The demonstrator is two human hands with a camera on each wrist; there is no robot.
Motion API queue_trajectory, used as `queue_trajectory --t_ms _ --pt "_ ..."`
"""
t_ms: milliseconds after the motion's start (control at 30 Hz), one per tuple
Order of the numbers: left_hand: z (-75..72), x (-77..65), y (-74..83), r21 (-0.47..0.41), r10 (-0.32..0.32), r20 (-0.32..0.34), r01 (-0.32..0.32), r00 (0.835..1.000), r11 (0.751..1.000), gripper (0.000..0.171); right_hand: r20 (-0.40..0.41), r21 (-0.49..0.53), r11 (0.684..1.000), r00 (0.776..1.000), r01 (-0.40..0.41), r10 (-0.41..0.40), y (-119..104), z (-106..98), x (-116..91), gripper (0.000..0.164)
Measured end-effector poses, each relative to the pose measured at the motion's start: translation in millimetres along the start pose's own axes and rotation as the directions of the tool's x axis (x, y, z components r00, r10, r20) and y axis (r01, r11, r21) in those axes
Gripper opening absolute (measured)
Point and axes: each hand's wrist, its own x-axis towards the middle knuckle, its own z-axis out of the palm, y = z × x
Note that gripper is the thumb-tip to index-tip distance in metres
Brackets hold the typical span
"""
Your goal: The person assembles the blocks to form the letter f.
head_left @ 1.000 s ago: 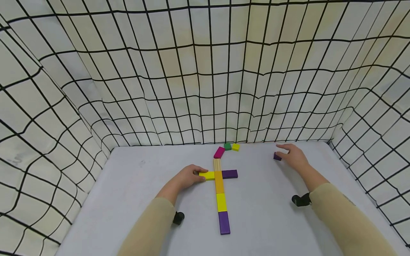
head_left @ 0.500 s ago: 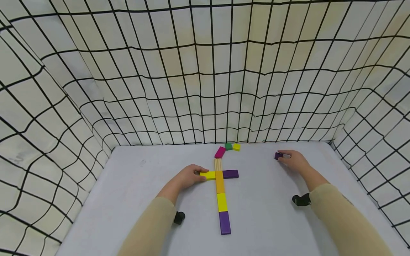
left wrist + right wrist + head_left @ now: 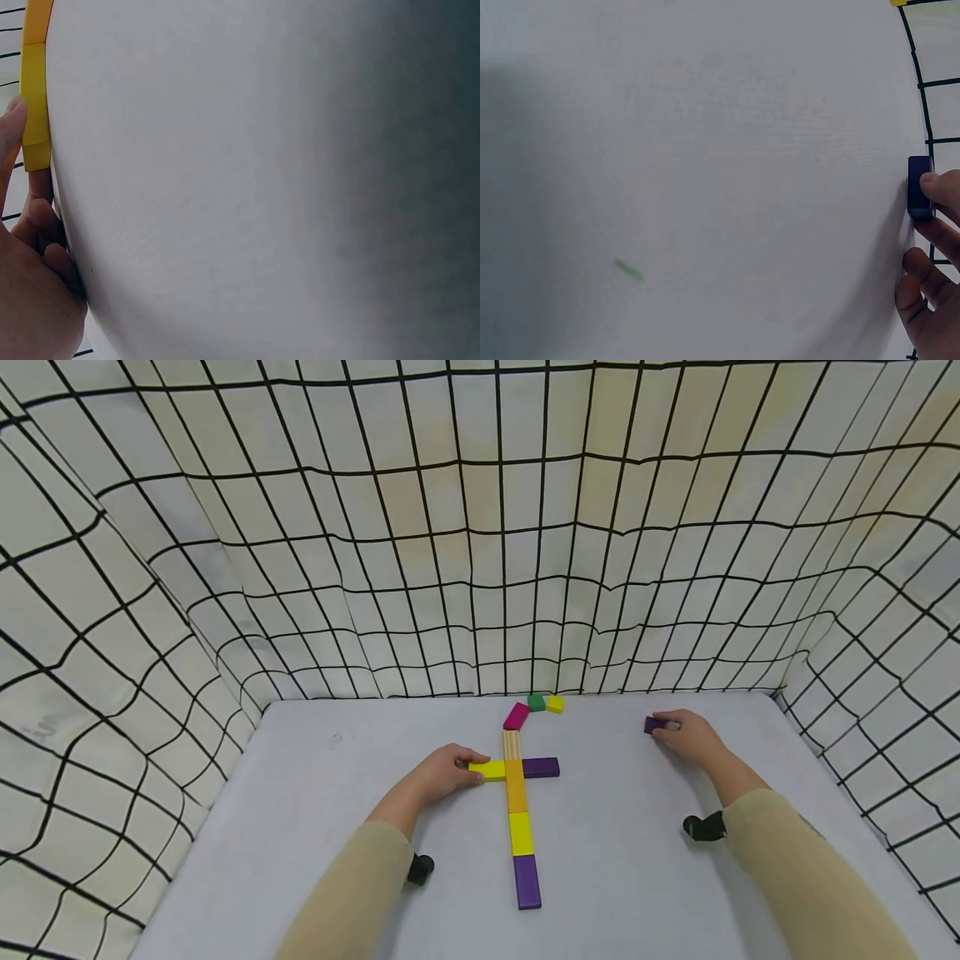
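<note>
My left hand [image 3: 441, 773] pinches the outer end of a yellow block [image 3: 491, 770], whose other end meets the orange block [image 3: 516, 786]. Over on the right, my right hand [image 3: 690, 737] holds a small dark purple block [image 3: 652, 725] between thumb and fingers; the right wrist view shows the thumb on this block [image 3: 919, 184]. A purple block [image 3: 542, 767] lies opposite the yellow one, making a cross shape. Below the orange block run a second yellow block [image 3: 521, 833] and a longer purple block [image 3: 527, 882]. Pale wooden sticks or a block [image 3: 512, 744] top the column.
A magenta block [image 3: 516, 717] lies tilted above the column, with a green block [image 3: 536, 702] and a small yellow block [image 3: 555, 704] beside it near the back edge. Black netting [image 3: 480, 585] rises around the white table [image 3: 315, 802]. The right wrist view shows a green mark [image 3: 629, 270].
My right thumb and fingers have closed on the small purple block, which has turned slightly. The left hand stays on the yellow block.
</note>
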Motion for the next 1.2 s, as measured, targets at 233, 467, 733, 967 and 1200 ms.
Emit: queue_trajectory --t_ms 233,467,733,967,1200 --pt "0.4 1.2 -0.6 0.001 -0.006 -0.002 0.006 1.0 1.0 0.029 -0.03 -0.014 0.999 0.999 0.031 -0.031 -1.8 6.7 4.3 0.051" --pt "0.0 1.4 -0.9 0.009 0.005 0.001 -0.005 1.0 1.0 0.029 -0.048 0.005 0.999 0.998 0.042 -0.042 -20.0 23.0 11.7 0.051" --pt "-0.5 0.6 0.3 0.005 0.008 0.001 -0.008 1.0 1.0 0.029 -0.061 0.009 0.996 0.995 0.085 -0.085 -56.3 39.3 19.4 0.048" --pt "-1.8 -0.2 1.7 0.016 0.022 0.002 -0.022 1.0 1.0 0.029 -0.081 -0.041 0.991 0.989 0.124 -0.127 -79.6 55.0 27.0 0.04" --pt "-1.8 -1.3 1.5 0.019 0.024 0.001 -0.024 1.0 1.0 0.029 -0.08 -0.072 0.99 0.989 0.121 -0.127 -94.5 66.1 29.4 0.038"
